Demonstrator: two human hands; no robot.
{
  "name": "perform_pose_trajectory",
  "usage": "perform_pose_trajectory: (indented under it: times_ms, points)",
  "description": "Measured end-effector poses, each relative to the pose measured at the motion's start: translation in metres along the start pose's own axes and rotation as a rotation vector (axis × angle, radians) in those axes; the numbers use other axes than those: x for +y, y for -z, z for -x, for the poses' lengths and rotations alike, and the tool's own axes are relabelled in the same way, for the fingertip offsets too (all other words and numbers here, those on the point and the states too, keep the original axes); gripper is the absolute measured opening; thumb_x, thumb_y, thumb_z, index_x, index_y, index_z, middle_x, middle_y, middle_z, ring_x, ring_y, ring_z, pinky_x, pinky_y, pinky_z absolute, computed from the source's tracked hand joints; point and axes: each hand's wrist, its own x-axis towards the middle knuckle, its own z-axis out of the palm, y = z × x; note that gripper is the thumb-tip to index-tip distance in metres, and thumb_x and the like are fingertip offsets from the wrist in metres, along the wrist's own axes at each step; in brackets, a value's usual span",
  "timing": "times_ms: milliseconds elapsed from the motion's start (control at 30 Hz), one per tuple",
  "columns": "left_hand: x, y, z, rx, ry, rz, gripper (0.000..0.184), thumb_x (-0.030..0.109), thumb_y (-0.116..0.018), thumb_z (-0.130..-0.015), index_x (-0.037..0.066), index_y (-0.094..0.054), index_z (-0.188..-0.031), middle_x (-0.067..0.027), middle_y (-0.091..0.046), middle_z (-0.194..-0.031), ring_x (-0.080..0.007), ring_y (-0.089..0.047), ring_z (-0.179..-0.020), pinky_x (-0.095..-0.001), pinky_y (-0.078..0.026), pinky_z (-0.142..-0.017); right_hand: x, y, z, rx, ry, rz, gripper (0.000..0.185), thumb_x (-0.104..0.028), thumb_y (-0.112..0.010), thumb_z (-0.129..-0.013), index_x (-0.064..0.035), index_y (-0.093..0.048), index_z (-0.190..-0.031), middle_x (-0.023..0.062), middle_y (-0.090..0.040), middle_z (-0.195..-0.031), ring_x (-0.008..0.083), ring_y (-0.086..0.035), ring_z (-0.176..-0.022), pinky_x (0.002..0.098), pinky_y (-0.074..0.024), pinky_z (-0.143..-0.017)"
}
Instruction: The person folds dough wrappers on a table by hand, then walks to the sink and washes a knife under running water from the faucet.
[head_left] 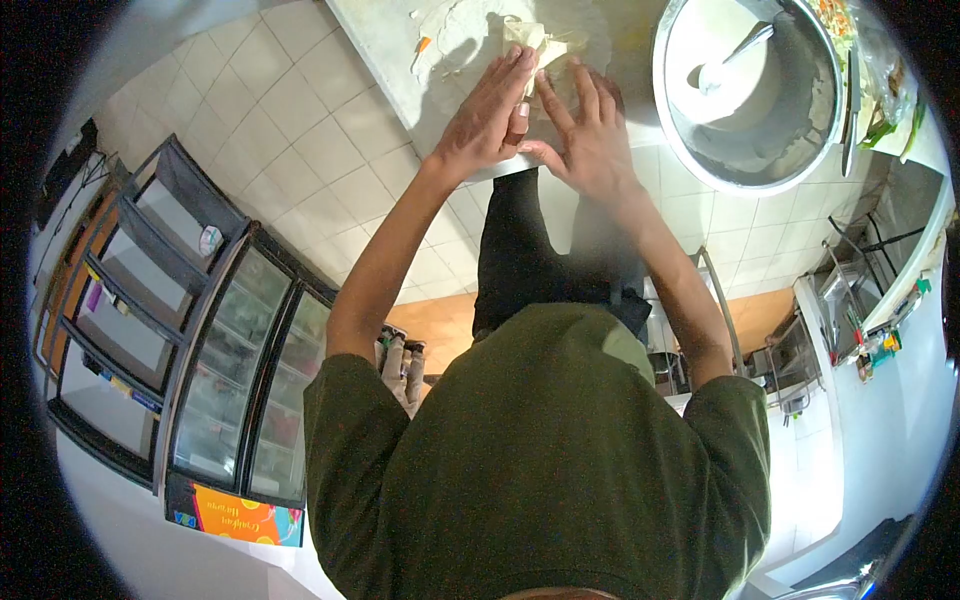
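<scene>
At the front edge of the work counter [395, 60], both hands are on a thin, pale wrapper [522, 38], partly folded over itself. My left hand [490, 110] touches its left side, fingers stretched out and close together. On the other side, my right hand [590, 130] has its fingers spread, with the index fingertip against the fold. Both thumbs point inward near each other. Whatever lies inside the fold is hidden. A larger thin, round sheet [470, 22] spreads beneath it, and a small orange scrap [423, 45] lies to the left.
Right of my hands stands a wide metal bowl [745, 178] of white batter, a spoon [750, 42] in it. Beyond lie shredded vegetables [832, 18], a long dark utensil [851, 115] and a clear plastic bag [885, 60]. A glass-door fridge [235, 350] stands at left.
</scene>
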Motion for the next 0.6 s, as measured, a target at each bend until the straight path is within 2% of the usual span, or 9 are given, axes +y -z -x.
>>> perform_pose_trajectory:
  times_ms: [133,167,267,300,400,433,600]
  points:
    - [0.006,-0.007,0.002,-0.013,0.082,-0.062,0.059,0.009,-0.050,-0.093,-0.004,-0.028,-0.147,-0.0226,-0.037,-0.149,-0.0392,-0.033,-0.141,-0.0519,-0.028,-0.116,-0.003,0.004,0.000,0.005,0.018,-0.028,0.079,-0.070,-0.044,-0.088,-0.0131,-0.048,-0.142,0.0258,-0.037,-0.143,0.0428,-0.037,-0.130,0.0583,-0.0313,-0.107]
    - [0.005,-0.011,0.004,-0.006,0.097,-0.073,0.059,0.009,-0.049,-0.093,-0.004,-0.029,-0.147,-0.0227,-0.037,-0.149,-0.0393,-0.033,-0.140,-0.0520,-0.028,-0.116,-0.005,0.008,0.000,0.021,0.038,-0.024,0.073,-0.066,-0.048,-0.089,-0.0107,-0.051,-0.138,0.0272,-0.039,-0.140,0.0450,-0.041,-0.125,0.0565,-0.0358,-0.103]
    - [0.013,-0.015,0.007,0.033,0.132,-0.105,0.060,0.007,-0.051,-0.093,-0.005,-0.029,-0.147,-0.0225,-0.037,-0.149,-0.0395,-0.033,-0.140,-0.0516,-0.028,-0.115,0.001,0.009,0.000,-0.007,-0.012,-0.351,0.066,-0.059,-0.050,-0.092,-0.0081,-0.053,-0.134,0.0298,-0.041,-0.136,0.0480,-0.044,-0.122,0.0543,-0.0391,-0.102]
    - [0.019,-0.015,0.005,0.059,0.178,-0.088,0.061,0.006,-0.054,-0.091,-0.005,-0.031,-0.146,-0.0224,-0.038,-0.149,-0.0391,-0.035,-0.140,-0.0506,-0.030,-0.115,0.003,0.016,-0.002,0.031,0.019,-0.373,0.051,-0.042,-0.055,-0.095,-0.0059,-0.053,-0.131,0.0290,-0.046,-0.132,0.0474,-0.049,-0.119,0.0500,-0.0434,-0.100]
    - [0.028,-0.023,0.007,0.164,0.204,-0.058,0.060,0.006,-0.057,-0.090,-0.006,-0.033,-0.144,-0.0232,-0.041,-0.146,-0.0390,-0.037,-0.138,-0.0495,-0.031,-0.114,0.007,0.016,-0.006,0.042,-0.151,-0.526,0.042,-0.025,-0.058,-0.095,-0.0056,-0.053,-0.132,0.0256,-0.049,-0.131,0.0430,-0.053,-0.117,0.0462,-0.0477,-0.096]
    - [0.032,-0.029,0.007,0.218,0.239,-0.052,0.059,0.006,-0.060,-0.090,-0.006,-0.035,-0.142,-0.0238,-0.046,-0.142,-0.0390,-0.040,-0.137,-0.0487,-0.033,-0.113,0.010,0.014,-0.007,0.021,-0.173,-0.541,0.043,-0.010,-0.060,-0.091,-0.0070,-0.052,-0.133,0.0216,-0.050,-0.130,0.0406,-0.057,-0.113,0.0421,-0.0516,-0.092]
    - [0.055,-0.051,0.003,0.439,0.400,-0.026,0.055,0.002,-0.064,-0.087,-0.006,-0.043,-0.137,-0.0244,-0.052,-0.135,-0.0405,-0.046,-0.131,-0.0490,-0.037,-0.110,0.026,0.007,-0.013,-0.045,0.004,-0.458,0.051,-0.002,-0.061,-0.085,-0.0107,-0.053,-0.135,0.0207,-0.050,-0.125,0.0412,-0.057,-0.111,0.0424,-0.0526,-0.091]
